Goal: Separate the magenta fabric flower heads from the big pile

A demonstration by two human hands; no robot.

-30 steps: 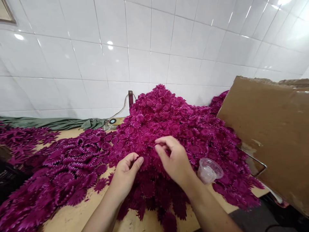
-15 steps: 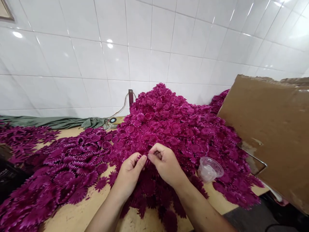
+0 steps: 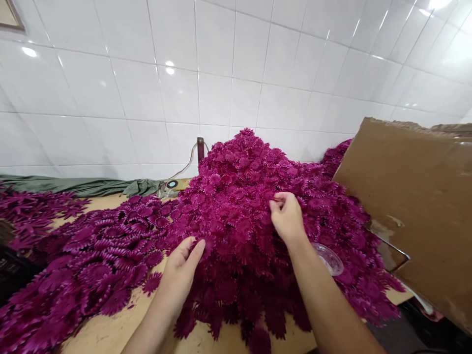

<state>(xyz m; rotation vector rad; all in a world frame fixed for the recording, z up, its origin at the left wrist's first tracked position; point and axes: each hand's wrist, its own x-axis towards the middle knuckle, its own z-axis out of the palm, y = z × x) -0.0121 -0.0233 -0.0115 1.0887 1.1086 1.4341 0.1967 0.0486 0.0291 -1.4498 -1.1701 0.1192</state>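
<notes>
My left hand (image 3: 182,260) is at the near left side of a tall heap of magenta fabric flowers (image 3: 236,196). Its thumb and forefinger close on a magenta fabric flower (image 3: 208,244), whose frilled edge partly merges with the heap behind. Higher up and to the right, my right hand (image 3: 289,216) is pinched against the face of the heap. Something magenta is at its fingertips, but I cannot tell whether it is held or part of the heap. My right forearm partly covers a clear plastic cup (image 3: 329,259).
To the left spreads a lower pile of frilled magenta pieces (image 3: 106,255) on the tan tabletop (image 3: 106,329). A large cardboard sheet (image 3: 413,206) leans at the right. Green cloth (image 3: 73,186) lies along the white tiled wall (image 3: 162,98).
My hands have parted from where they met at the middle. The right went up and right onto the heap; the left drew slightly left and down. My forearm now covers part of the cup.
</notes>
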